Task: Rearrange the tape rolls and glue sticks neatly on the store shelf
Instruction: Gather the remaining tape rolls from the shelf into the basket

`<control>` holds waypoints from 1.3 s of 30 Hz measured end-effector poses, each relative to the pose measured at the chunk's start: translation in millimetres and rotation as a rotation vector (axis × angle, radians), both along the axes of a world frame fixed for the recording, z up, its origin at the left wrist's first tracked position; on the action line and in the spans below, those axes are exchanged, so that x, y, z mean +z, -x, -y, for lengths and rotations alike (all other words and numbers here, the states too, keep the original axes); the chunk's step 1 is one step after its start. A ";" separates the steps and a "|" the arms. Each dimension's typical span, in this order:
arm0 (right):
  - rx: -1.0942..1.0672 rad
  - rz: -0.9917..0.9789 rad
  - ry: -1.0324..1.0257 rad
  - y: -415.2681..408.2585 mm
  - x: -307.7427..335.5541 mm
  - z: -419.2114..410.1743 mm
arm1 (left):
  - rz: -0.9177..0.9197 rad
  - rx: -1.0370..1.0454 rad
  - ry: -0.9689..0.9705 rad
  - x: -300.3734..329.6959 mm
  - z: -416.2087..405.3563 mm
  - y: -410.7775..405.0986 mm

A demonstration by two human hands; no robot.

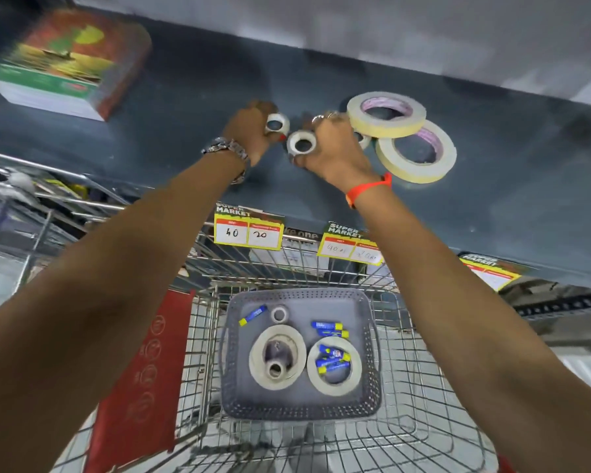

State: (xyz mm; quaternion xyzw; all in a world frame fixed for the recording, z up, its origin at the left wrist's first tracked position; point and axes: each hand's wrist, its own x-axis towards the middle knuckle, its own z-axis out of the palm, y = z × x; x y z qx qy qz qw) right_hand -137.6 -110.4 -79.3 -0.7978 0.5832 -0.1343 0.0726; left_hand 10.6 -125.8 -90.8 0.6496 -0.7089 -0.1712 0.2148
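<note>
Two hands worked over a dark shelf (185,97) above a wire trolley (406,387). The left hand (249,128) gripped a small tape roll (277,123), the right hand (335,148) another small roll (301,142), holes facing the camera; two large rolls (386,114) lay flat rightward.

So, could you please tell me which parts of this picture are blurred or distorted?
Head view: the book at upper left is smeared by motion blur; both hands are slightly soft; the basket and its tape rolls are sharper; the wide lens stretches the forearms.
</note>
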 end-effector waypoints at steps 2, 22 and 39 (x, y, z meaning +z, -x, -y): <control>-0.046 0.044 0.048 1.7 8.3 8.6 | 0.002 0.024 0.006 1.2 -0.8 -1.1; -0.030 -0.048 -0.200 17.7 20.8 16.3 | -0.007 0.058 0.035 2.5 -12.3 4.3; -0.130 0.101 -0.150 74.4 5.1 -79.0 | -0.084 -0.093 0.032 13.0 -19.9 102.1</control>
